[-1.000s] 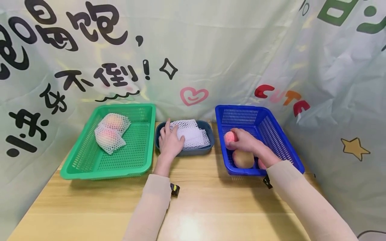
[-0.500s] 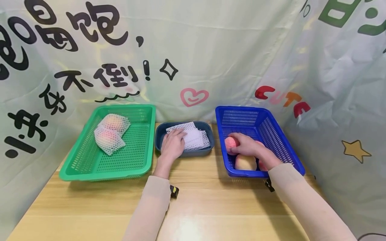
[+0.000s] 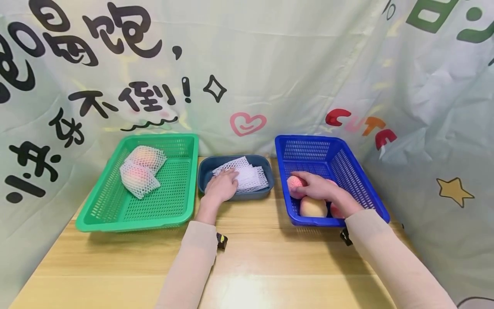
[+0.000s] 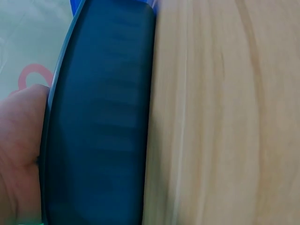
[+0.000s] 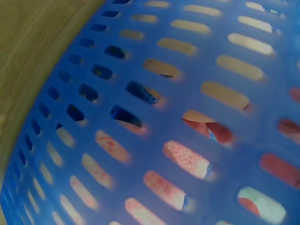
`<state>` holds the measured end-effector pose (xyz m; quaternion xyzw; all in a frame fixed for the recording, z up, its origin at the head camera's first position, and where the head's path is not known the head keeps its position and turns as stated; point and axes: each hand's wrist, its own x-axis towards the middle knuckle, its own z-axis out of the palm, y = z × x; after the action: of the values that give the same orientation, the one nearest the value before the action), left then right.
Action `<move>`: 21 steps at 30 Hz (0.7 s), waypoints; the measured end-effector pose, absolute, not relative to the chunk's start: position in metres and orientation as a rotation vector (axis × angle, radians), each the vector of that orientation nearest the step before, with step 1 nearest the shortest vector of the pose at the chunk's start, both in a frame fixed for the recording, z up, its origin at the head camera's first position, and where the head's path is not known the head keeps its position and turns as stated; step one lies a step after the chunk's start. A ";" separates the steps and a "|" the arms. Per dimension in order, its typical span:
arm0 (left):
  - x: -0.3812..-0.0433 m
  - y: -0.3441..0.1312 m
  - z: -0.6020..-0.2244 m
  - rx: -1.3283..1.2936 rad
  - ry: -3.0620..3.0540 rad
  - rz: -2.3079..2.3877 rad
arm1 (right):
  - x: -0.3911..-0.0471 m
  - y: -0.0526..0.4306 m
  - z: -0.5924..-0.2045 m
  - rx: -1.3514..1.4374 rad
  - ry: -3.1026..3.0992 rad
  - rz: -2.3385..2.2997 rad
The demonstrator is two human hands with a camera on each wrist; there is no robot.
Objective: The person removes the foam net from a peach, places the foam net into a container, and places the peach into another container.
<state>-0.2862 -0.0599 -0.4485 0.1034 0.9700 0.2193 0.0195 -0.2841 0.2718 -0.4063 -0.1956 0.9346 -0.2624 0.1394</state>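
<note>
My right hand (image 3: 317,187) reaches into the blue basket (image 3: 370,189) and grips a pink speckled peach (image 3: 295,184) by the left wall. A yellowish peach (image 3: 313,207) and a redder one (image 3: 336,211) lie beside and below the hand. My left hand (image 3: 221,187) is over the left part of a small dark blue-grey tub (image 3: 252,196), its fingers on white foam net sleeves (image 3: 248,177); I cannot tell whether it pinches one. The tub's outer wall (image 4: 101,117) hides the left fingers in the left wrist view. Speckled fruit (image 5: 187,157) shows through the basket's slots in the right wrist view.
A green basket (image 3: 175,221) stands at the left, with two peaches in white foam nets (image 3: 140,171) inside. All containers stand along the back of the wooden table (image 3: 262,257), before a printed cloth backdrop (image 3: 301,73).
My left hand has drawn its spread fingers together and down onto the foam nets, and the top net has tilted. My right hand keeps hold of the peach and has shifted slightly.
</note>
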 end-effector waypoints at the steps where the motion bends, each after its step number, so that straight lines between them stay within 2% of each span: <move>1: -0.286 -0.060 -0.448 0.323 3.007 0.681 | -0.284 0.272 -0.407 -0.564 2.702 -0.754; 11: -0.288 -0.061 -0.451 0.360 3.092 0.673 | -0.271 0.276 -0.394 -0.587 2.765 -0.850; 21: -0.282 -0.063 -0.445 0.428 3.185 0.742 | -0.236 0.283 -0.384 -0.555 2.883 -1.067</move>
<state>-0.2825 -0.0631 -0.4446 0.1294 0.9628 0.2242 -0.0781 -0.2364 0.2827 -0.3838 -0.1777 0.9228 -0.3416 0.0088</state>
